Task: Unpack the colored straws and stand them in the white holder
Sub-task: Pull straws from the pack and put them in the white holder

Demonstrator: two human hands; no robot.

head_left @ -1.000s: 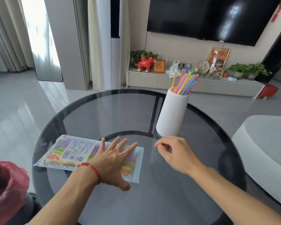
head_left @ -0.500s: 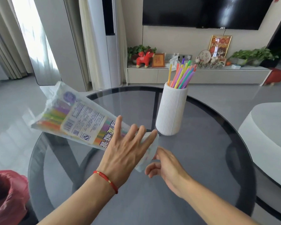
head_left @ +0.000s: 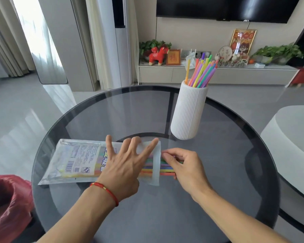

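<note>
A clear plastic straw packet (head_left: 81,159) with a printed label lies flat on the round glass table (head_left: 218,172). My left hand (head_left: 125,165) presses on its right half with fingers spread straight. Coloured straw ends (head_left: 165,170) stick out of the packet's open right end. My right hand (head_left: 184,168) has its fingers curled round those ends. The white ribbed holder (head_left: 189,113) stands upright behind my right hand, with several coloured straws (head_left: 203,72) leaning in it.
A red plastic bag (head_left: 5,204) sits off the table's left edge at lower left. A white rounded seat (head_left: 295,137) is at the right. A TV shelf with ornaments and plants runs along the far wall.
The packet, lifted and tilted half a second ago, now lies flat on the glass again. My right hand has moved to its open end and closed on the protruding straws.
</note>
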